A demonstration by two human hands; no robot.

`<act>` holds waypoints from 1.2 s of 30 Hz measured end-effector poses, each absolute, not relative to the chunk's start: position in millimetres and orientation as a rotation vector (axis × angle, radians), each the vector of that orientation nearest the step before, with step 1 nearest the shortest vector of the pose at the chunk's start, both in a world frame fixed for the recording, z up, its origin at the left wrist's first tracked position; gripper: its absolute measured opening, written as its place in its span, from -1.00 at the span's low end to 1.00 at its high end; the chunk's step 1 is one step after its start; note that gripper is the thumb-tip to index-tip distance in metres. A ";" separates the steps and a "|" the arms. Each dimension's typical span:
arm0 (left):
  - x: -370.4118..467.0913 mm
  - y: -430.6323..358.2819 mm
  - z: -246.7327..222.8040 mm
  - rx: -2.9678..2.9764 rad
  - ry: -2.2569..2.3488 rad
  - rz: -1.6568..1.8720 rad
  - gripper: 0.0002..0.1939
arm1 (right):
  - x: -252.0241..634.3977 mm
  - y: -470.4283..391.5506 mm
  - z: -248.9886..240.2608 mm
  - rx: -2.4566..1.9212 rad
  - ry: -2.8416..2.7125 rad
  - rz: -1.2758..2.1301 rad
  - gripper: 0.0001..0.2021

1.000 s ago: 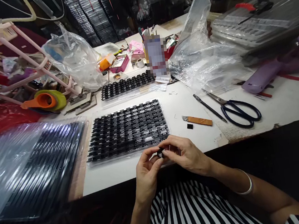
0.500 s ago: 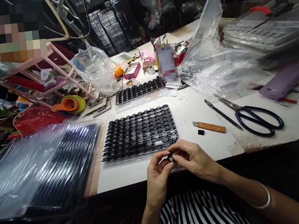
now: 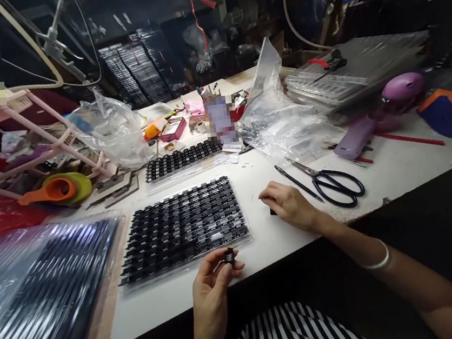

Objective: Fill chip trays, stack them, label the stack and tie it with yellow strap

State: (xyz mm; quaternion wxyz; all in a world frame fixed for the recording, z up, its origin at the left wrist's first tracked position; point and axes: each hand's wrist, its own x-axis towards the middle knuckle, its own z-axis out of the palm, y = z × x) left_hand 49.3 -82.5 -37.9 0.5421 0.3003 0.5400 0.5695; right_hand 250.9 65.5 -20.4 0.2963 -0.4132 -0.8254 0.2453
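Note:
My left hand (image 3: pixel 210 285) pinches a small black plastic part (image 3: pixel 229 256) between thumb and fingers, just off the near edge of the tray. Pale pin-like lines show on the part's face. My right hand (image 3: pixel 289 204) is over the table to the right, its fingertips drawn together low above the surface. Whatever is between those fingertips is hidden or too small to name. Under the right hand, a small black square (image 3: pixel 273 212) peeks out. In front of my left hand lies a clear tray (image 3: pixel 245 238) filled with rows of similar black parts (image 3: pixel 183 223).
Scissors (image 3: pixel 337 184) and a dark pen-like tool (image 3: pixel 299 183) lie right of my right hand. A second tray of black parts (image 3: pixel 184 158) sits behind. Stacked clear-wrapped trays (image 3: pixel 55 287) fill the left. Plastic bags (image 3: pixel 282 125) and a purple-handled tool (image 3: pixel 355 136) lie farther back.
My right hand has left the black part and moved right, over where the orange craft knife lay; the knife is now hidden. My left hand keeps the part. The view has turned right.

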 end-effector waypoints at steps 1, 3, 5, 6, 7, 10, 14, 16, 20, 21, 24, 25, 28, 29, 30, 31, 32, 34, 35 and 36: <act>46.7 -82.8 -38.3 0.708 1.284 1.375 -0.72 | 250.2 75.7 -20.8 -1.094 -2.241 0.661 -0.84; 42.7 -83.2 -39.5 0.692 1.269 1.412 -0.73 | 246.5 94.6 -22.1 -1.064 -2.307 0.705 -0.87; 40.4 -83.7 -40.9 0.693 1.240 1.422 -0.73 | 241.6 109.3 -25.6 -1.035 -2.368 0.733 -0.90; 39.7 -84.1 -41.6 0.706 1.231 1.421 -0.73 | 239.1 114.4 -28.3 -1.021 -2.393 0.735 -0.91; 39.4 -84.5 -42.3 0.725 1.227 1.414 -0.74 | 236.7 117.9 -31.5 -1.009 -2.412 0.727 -0.92; 39.3 -86.2 -43.9 0.790 1.230 1.394 -0.75 | 231.1 117.8 -39.0 -0.992 -2.418 0.667 -0.90; 39.1 -87.7 -44.7 0.810 1.193 1.387 -0.77 | 229.3 92.9 -29.4 -1.004 -2.347 0.612 -0.89; 38.8 -87.7 -44.6 0.804 1.179 1.392 -0.78 | 229.3 72.5 -17.7 -0.992 -2.252 0.621 -0.93; 38.3 -86.9 -43.9 0.777 1.173 1.381 -0.77 | 222.9 30.8 -3.0 -0.922 -2.046 0.755 -0.81; 38.2 -86.6 -43.8 0.769 1.172 1.375 -0.77 | 219.7 22.4 -3.0 -0.906 -2.027 0.807 -0.80; 38.1 -86.0 -44.3 0.756 1.161 1.364 -0.75 | 208.1 3.1 -8.4 -0.913 -1.937 0.998 -0.83; 38.2 -86.0 -44.6 0.755 1.160 1.362 -0.75 | 204.1 -1.5 -10.8 -0.926 -1.887 1.074 -0.84; 38.6 -86.4 -45.5 0.753 1.174 1.363 -0.73 | 194.3 -11.7 -16.0 -0.939 -1.702 1.312 -0.86; 38.7 -86.6 -45.7 0.753 1.179 1.364 -0.73 | 192.0 -13.9 -16.8 -0.925 -1.645 1.376 -0.86; 38.8 -86.8 -45.8 0.755 1.184 1.365 -0.73 | 190.2 -15.6 -17.1 -0.911 -1.595 1.420 -0.87; 38.8 -87.1 -45.8 0.757 1.188 1.368 -0.73 | 189.1 -16.6 -17.1 -0.902 -1.557 1.448 -0.88; 38.7 -87.2 -45.7 0.759 1.190 1.370 -0.73 | 188.3 -17.2 -16.9 -0.898 -1.528 1.462 -0.91; 38.6 -87.3 -45.7 0.760 1.188 1.370 -0.73 | 187.7 -17.4 -16.4 -0.902 -1.506 1.466 -0.93; 38.5 -87.2 -45.8 0.760 1.183 1.367 -0.74 | 187.5 -17.2 -16.4 -0.905 -1.516 1.457 -0.93; 38.6 -87.0 -46.0 0.761 1.179 1.363 -0.74 | 187.1 -17.0 -16.6 -0.900 -1.537 1.434 -0.93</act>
